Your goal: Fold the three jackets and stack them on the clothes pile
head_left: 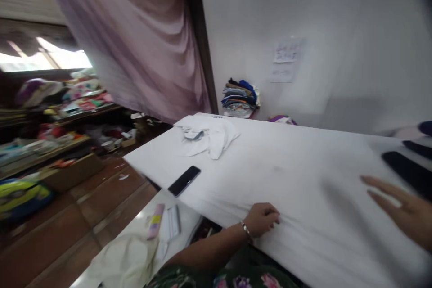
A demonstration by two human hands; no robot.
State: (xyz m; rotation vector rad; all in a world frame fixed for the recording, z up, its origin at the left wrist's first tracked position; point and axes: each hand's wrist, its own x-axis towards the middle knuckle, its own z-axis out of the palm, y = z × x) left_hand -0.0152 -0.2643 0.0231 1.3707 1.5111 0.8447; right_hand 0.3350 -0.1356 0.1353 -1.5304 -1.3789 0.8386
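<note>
My left hand (261,219), with a bracelet at the wrist, rests near the front edge of the white-covered table (276,162). Its fingers are loosely curled, and nothing shows in them. At the right edge of the view my right hand (403,213) is held over the white surface, fingers stretched out and apart, holding nothing. Just beyond it lie several dark navy fabric-like pieces (407,172), cut off by the frame. On the table's left part are a crumpled white garment (211,139) and a black phone (184,180).
A lower surface at the left holds pale cloth (123,258), a pink-and-yellow packet (155,221) and a grey-white box (173,222). Behind the table stand a stack of folded clothes (239,97) and a white wall with paper notices (285,54). A pink curtain (148,36) hangs left of it.
</note>
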